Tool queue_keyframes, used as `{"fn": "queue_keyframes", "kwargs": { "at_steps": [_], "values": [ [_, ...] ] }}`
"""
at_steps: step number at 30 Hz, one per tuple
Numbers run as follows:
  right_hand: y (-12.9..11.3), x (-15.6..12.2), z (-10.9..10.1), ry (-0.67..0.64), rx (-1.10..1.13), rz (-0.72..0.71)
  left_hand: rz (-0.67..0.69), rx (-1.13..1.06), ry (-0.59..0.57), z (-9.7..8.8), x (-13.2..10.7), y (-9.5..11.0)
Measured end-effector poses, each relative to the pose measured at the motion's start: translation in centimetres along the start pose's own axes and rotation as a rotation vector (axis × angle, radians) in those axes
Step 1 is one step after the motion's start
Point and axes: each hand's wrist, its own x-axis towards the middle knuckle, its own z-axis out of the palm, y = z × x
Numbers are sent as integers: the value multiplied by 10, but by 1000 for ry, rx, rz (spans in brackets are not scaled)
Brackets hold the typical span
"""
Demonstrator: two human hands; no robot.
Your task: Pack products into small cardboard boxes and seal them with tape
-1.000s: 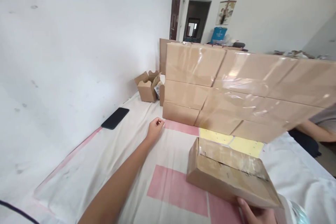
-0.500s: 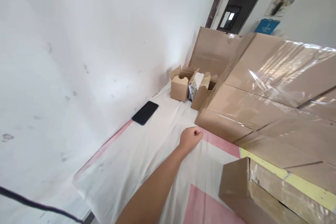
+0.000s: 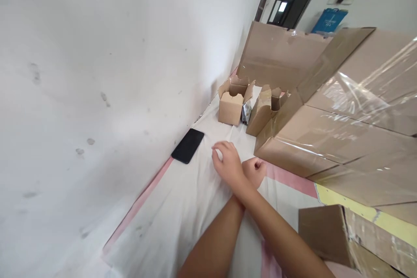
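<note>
left arm: bare, tapering forearm [image 3: 211, 239], rising from the lower edge and slanting up to the right. left hand [image 3: 254, 173]: rounded, loosely made fist, fingers curled in on themselves, a small dark hollow showing at the curl.

right arm: bare, slender forearm [image 3: 283, 228], entering at lower right and slanting up to the left, laid across the top of the left arm near the wrists, forming an x. right hand [image 3: 227, 165]: back uppermost, extended past the crossing, fingers bent and slightly blurred, thumb and forefinger parted around a rounded gap. hands: close beside each other.
</note>
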Motion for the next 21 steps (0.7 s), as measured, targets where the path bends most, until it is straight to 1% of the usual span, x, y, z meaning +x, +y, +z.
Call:
{"fn": "queue_keyframes", "kwargs": {
  "at_steps": [2,4,7,10,13,17,19,21],
  "values": [
    [9,47,31,-155,-71,170,-32,-81,-12,-5,11,2],
    [17,81,55,-238,-95,233,-86,-180,-24,-14,23,7],
    [26,120,83,-280,-104,244,-178,-367,-70,-32,38,15],
    [31,151,104,-271,-122,251,-184,-537,-109,-47,42,17],
    [38,170,120,-223,-139,264,-128,-684,-86,-53,44,10],
    [49,177,130,-150,-147,298,-112,-960,-91,-52,50,-4],
    [51,177,132,-136,-144,301,-121,-1006,-93,-50,53,-9],
    [52,177,132,-129,-138,298,-123,-995,-87,-50,55,-11]
  ]
}}
